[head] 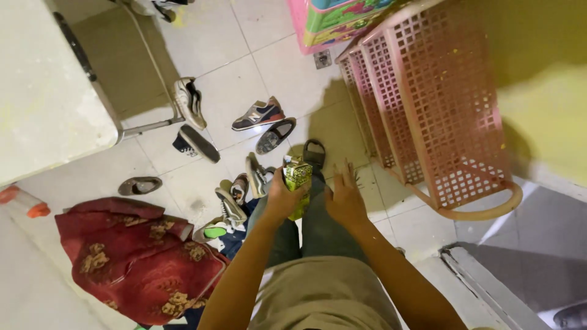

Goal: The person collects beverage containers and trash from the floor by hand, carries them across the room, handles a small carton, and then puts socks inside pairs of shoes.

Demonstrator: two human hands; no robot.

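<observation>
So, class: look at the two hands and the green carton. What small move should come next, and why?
Probably bring the right hand across to the top of the green carton. The left hand already grips the carton upright around its lower half, while the right hand is open and empty just beside it, apart from it. So the top is the free part within easy reach.

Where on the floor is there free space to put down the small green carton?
The left hand holds the green carton; the right hand is open beside it. Bare tiles lie between the pink rack and the sneaker, and near the table leg. Around the feet, scattered shoes and the red cloth crowd the floor.
</observation>
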